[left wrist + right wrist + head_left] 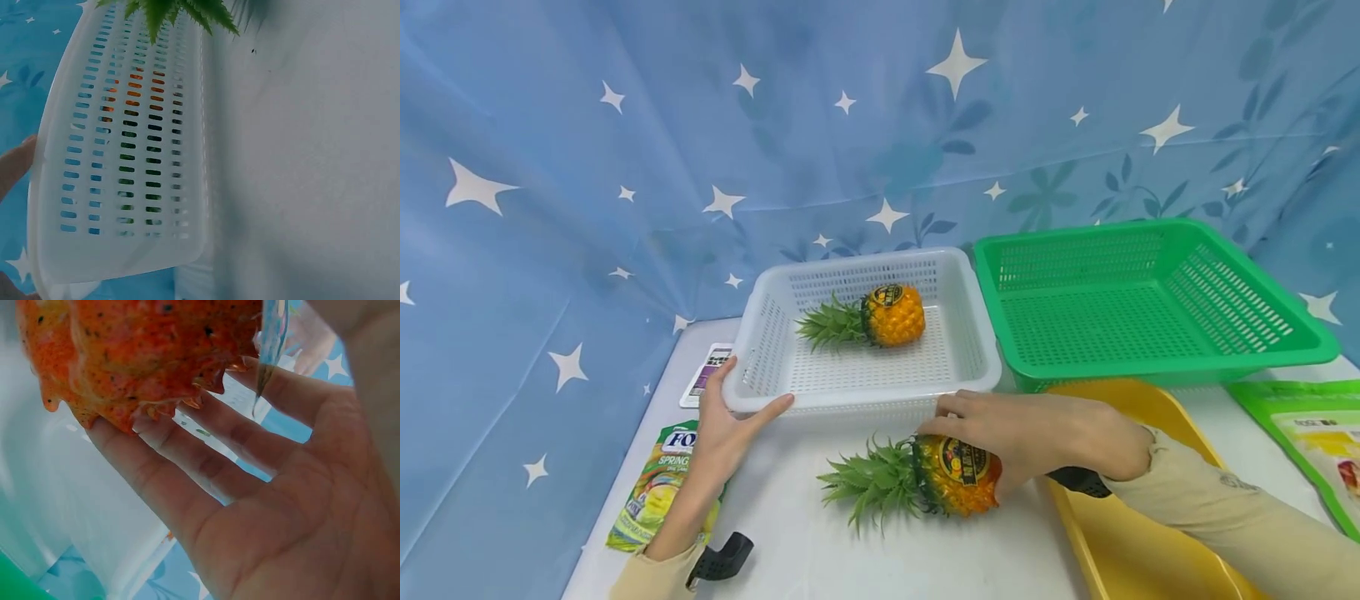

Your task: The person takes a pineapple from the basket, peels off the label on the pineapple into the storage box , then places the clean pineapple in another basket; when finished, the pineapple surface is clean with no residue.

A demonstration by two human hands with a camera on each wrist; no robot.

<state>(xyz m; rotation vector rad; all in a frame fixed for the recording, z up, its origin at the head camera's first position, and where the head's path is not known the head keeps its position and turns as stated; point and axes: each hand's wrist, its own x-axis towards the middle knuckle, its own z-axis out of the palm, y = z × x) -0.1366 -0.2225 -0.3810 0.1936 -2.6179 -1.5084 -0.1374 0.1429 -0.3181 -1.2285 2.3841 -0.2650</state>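
- Front pineapple (947, 483): knobbly orange rind with dark specks and pointed, glossy nubs, a spiky green crown aimed at the surface's left edge. It is just in front of the white basket; whether it touches the surface (820, 567) I cannot tell.
- Right hand (1011, 429): grip pinching that pineapple's rind, at the end away from the crown.
- Left hand (722, 425): grip spread, thumb and a finger touching the rim either side of the white basket's near left corner.
- White basket (850, 371): smooth, slotted plastic with rounded corners, toward the surface's far edge.
- Far pineapple (897, 317): more yellow, lying on its side inside the white basket, crown toward the basket's left wall.
- Green basket (1105, 325): slotted plastic, beside the white basket's right edge.
- Yellow bin (1127, 542): smooth plastic, in front of the green basket, partly behind the right sleeve (1210, 508), which is beige cloth.
- Writing: both pineapples wear dark, gold-toned badges, too small to read. The glossy pouch (658, 492) along the surface's left edge shows "FO" and "SPRING". Print on the purple-and-white card (706, 379) near the far left corner and on the green-edged bag (1311, 425) at the right is illegible.
- Room: the surface is plain white; a creased blue curtain (850, 125) with white four-pointed stars and leaf shadows hangs behind.
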